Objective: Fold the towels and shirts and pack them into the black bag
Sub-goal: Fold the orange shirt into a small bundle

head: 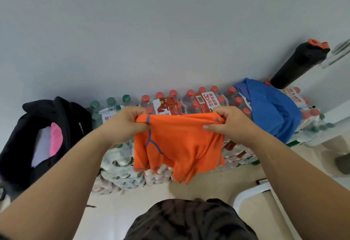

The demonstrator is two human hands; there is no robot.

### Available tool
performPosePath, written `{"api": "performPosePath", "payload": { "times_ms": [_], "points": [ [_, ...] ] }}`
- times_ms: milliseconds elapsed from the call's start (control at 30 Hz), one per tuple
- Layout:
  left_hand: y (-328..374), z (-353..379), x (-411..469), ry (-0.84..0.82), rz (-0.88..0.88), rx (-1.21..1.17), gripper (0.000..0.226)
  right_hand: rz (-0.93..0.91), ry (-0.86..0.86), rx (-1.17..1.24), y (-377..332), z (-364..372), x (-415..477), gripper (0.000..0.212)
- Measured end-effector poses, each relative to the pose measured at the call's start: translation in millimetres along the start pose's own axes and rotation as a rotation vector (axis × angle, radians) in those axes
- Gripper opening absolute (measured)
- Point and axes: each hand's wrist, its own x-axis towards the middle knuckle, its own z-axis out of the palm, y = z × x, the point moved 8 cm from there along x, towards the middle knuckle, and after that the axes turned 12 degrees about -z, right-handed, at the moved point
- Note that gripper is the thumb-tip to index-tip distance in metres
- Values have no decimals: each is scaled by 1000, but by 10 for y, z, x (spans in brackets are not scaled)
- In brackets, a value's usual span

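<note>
The orange shirt [180, 145] hangs in the air and looks already doubled. The left hand [126, 124] and right hand [231, 124] each pinch 1 end of its top edge. They are held apart, in front of stacked packs of water bottles [198, 97]. For a neat fold, keep that edge taut and level, then bring the 2 ends together evenly. The black bag [75, 118] sits open at the left with a pink towel [55, 137] inside. A blue shirt [272, 113] lies on the packs to the right.

Pale grey wall [170, 31], cream floor [208, 186]
</note>
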Motion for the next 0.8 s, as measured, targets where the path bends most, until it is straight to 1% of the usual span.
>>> {"api": "performPosePath", "payload": {
  "times_ms": [100, 167, 200, 233, 267, 300, 333, 400, 433, 500, 567, 633, 700, 733, 767, 800],
  "points": [
    [97, -16, -65, -40, 21, -129, 34, -2, -139, -116, 86, -28, -75, 42],
    [147, -38, -88, -40, 26, -181, 60, -45, -244, -339, 158, -69, -115, 44],
    [163, -56, -85, -18, 27, -162, 66, -76, -280, -469, 194, -102, -129, 44],
    [179, -75, -84, 21, 28, -94, 62, -104, -295, -596, 236, -149, -136, 43],
    [195, -87, -84, 66, 33, -2, 46, -130, -283, -696, 273, -210, -136, 44],
    [189, -102, -73, 105, 27, 72, 31, -156, -248, -732, 289, -274, -131, 44],
    [161, -112, -63, 136, 14, 113, 27, -167, -209, -706, 316, -338, -129, 44],
    [96, -111, -75, 195, -22, 166, 31, -140, -154, -540, 381, -453, -142, 36],
    [77, -103, -89, 237, -34, 216, 34, -124, -142, -450, 428, -489, -157, 30],
    [71, -46, -103, 295, -36, 360, 32, -95, -139, -276, 500, -538, -186, 25],
    [92, 64, -123, 292, -49, 429, 29, -94, -161, -150, 563, -562, -191, 27],
    [84, 137, -142, 324, -93, 418, 39, -97, -150, -71, 607, -603, -169, 31],
    [124, 200, -165, 397, -131, 370, 45, -69, -93, 71, 617, -647, -139, 46],
    [157, 232, -175, 438, -140, 356, 45, -30, -53, 169, 644, -665, -121, 54],
    [200, 264, -188, 478, -143, 353, 42, 27, -17, 269, 696, -673, -101, 52],
    [232, 295, -201, 508, -158, 359, 38, 69, 7, 317, 734, -687, -83, 43]
  ]
}}
